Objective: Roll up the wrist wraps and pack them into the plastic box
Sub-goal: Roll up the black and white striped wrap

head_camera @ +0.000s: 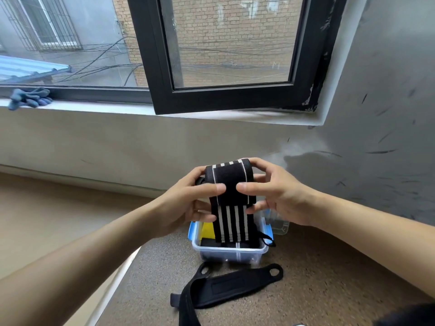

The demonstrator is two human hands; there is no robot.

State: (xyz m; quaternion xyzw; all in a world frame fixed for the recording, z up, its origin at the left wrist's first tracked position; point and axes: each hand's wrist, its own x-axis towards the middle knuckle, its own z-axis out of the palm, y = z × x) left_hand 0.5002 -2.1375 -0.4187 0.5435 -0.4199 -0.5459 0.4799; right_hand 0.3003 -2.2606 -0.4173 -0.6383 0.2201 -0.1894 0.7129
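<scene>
A black wrist wrap with white stripes (229, 182) is partly rolled and held up in the air above the plastic box (231, 254). My left hand (190, 201) grips the roll from the left, thumb on its front. My right hand (275, 196) grips it from the right, thumb pressed beside the left one. The wrap's loose striped tail (231, 225) hangs down into the clear box with blue clips, which holds something yellow (207, 230) and dark items. A second black strap with holes (226, 288) lies flat on the speckled surface in front of the box.
The clear box lid (277, 223) lies behind the box on the right. The speckled countertop (317, 267) ends at a left edge with floor beyond. A wall and window sill rise behind; blue gloves (30, 97) lie on the sill at far left.
</scene>
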